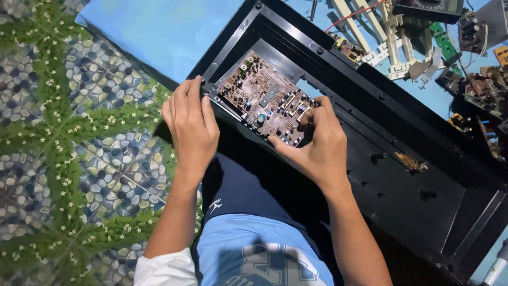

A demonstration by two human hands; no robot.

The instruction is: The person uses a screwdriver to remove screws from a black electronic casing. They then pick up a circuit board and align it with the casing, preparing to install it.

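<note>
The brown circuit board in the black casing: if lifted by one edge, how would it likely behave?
The circuit board looks like a flat rigid sheet, so probably stiff, and light. Its crowded small upright parts seem fragile. The left hand and right hand grip its ends inside the black casing.

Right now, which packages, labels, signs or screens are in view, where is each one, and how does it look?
No packages, labels or signs show.
Meter: top edge, right of centre, on the blue surface; dark flat body whose grey panel may be a screen, cut off by the frame.
Circuit board: brown, in the black casing, between the left hand and right hand; no screen.
</note>
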